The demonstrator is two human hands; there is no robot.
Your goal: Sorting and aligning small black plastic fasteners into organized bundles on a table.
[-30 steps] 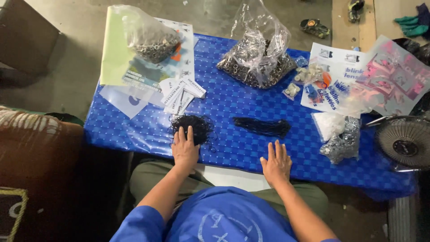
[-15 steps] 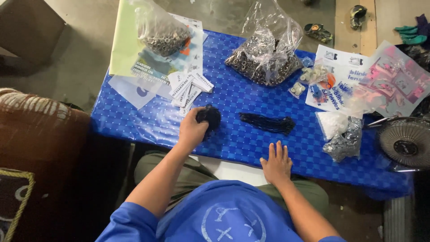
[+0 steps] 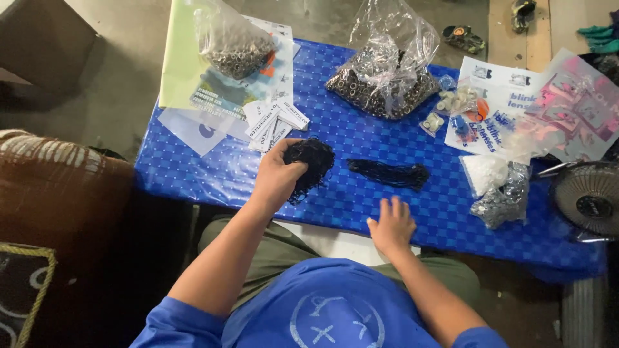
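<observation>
Blue checked surface point(image 3: 193, 174) fills frame centre, over grey concrete floor point(image 3: 122, 84); fan point(image 3: 590, 200) at right edge; clear bags of metal rings point(image 3: 387, 77) along top (second bag upper left); left hand point(image 3: 277, 177), flat a second ago, now lifted, fingers closed round black cord tangle point(image 3: 313, 161) at centre; right hand point(image 3: 390, 225) unmoved, open, flat, empty; second black cord bundle point(image 3: 390, 174) beside it on surface.

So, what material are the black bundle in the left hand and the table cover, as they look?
The black bundle held by the left hand looks like thin cord or elastic thread: matte, loose tangled strands. The table cover seems plastic sheet: glossy blue, checkered, with light reflections.
</observation>
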